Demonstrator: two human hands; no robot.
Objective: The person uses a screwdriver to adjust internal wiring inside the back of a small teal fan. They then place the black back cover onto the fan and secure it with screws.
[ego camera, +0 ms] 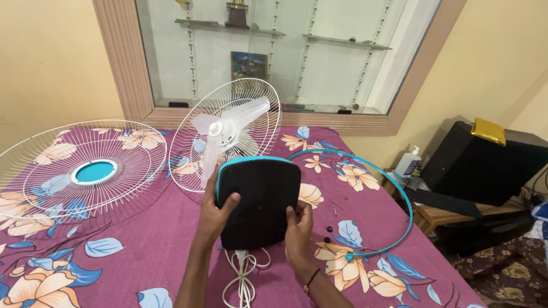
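You hold the black, rounded-square fan base with turquoise edge (260, 199) upright over the bed, its underside facing you. Your left hand (216, 214) grips its left side, fingers curled around the edge and thumb pressed on the black face. Your right hand (298, 234) grips the lower right corner, fingers closed on the rim. Behind the base stands the white wire rear guard with translucent fan blades (225, 134). A white power cord (244, 274) lies looped below the base. The turquoise plastic ring (399, 188) lies to the right, with small dark screws (330, 229) just beside your right hand. The detached white front grille with turquoise centre (80, 168) rests on the left of the purple flowered bedsheet (142, 228).
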